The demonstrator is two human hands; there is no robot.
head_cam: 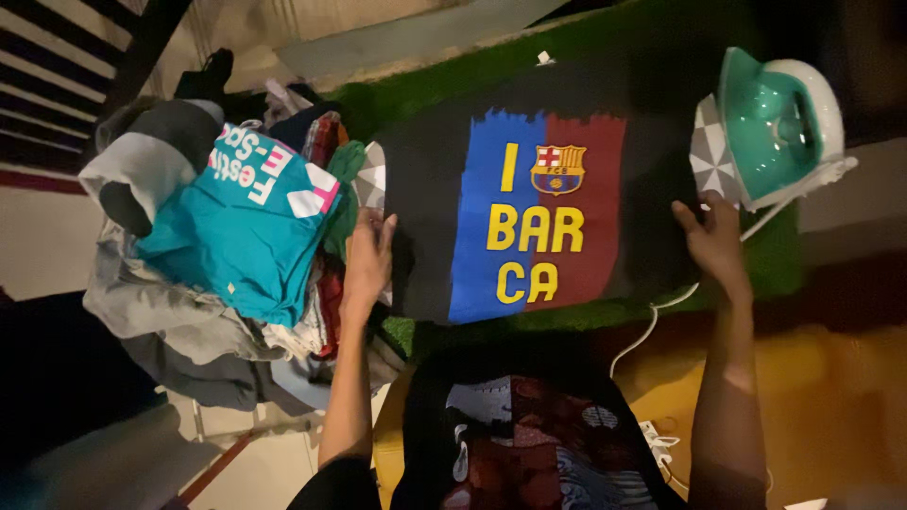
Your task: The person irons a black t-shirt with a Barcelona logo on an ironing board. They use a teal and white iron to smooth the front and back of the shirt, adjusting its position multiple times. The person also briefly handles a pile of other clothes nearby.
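Your black cotton T-shirt (539, 203) with the blue and red printed panel lies flat on the green-covered bench (605, 42), spread smooth for pressing. Your left hand (368, 260) and right hand (710, 236) pin its opposite edges, fingers flat, arms outstretched; the teal and white iron (779, 123) stands beside the right

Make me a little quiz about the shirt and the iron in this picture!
1. True or false: both hands touch the dark shirt.
2. Which hand is nearer the green and white iron?
3. What lies beside the left hand: a) a pile of clothes b) a bucket c) shoes?

Key:
1. True; each hand rests flat on one end.
2. The right hand.
3. a
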